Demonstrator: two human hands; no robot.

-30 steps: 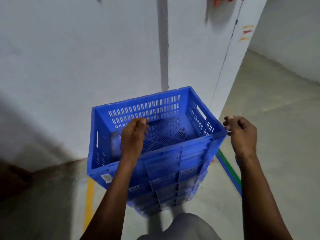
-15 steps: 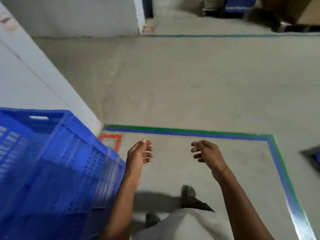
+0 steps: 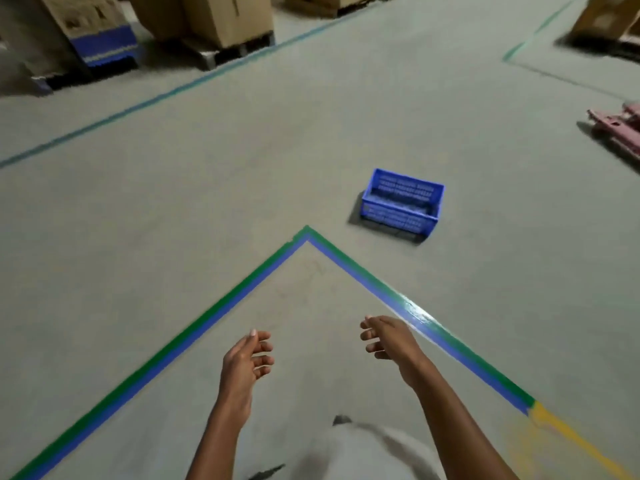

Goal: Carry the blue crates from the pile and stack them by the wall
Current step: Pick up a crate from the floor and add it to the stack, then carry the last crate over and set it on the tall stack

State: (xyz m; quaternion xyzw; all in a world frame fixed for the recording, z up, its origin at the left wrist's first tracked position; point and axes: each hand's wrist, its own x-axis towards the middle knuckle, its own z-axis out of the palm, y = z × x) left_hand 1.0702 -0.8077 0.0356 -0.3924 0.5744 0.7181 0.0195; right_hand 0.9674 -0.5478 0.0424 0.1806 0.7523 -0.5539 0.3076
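Head view now shows open warehouse floor [image 3: 207, 188] where a second ago the white wall and the stack of crates filled it — you have turned right away from the stack, which has dropped out of sight altogether. At the far edge of the floor stand cardboard boxes [image 3: 225, 19] on pallets, with a pinkish pallet jack [image 3: 616, 128] at the right margin. The green-and-blue floor tape [image 3: 221, 310] that ran across the frame half a second ago now comes to a corner ahead of you, so you are facing out of the marked bay.

Just beyond that corner sits one blue crate [image 3: 401, 206], upright on the floor, alone, well apart from you and from everything else. I see no pile around it; it may be the last, though more could lie outside the frame.

Your left hand [image 3: 247, 358] and right hand [image 3: 388, 339] have let go of the crate they were on a second ago. Both hang in front of you with fingers [image 3: 263, 348] loosely curled and spread, holding nothing — so that crate looks delivered, and the lone crate ahead is likely your next pickup.
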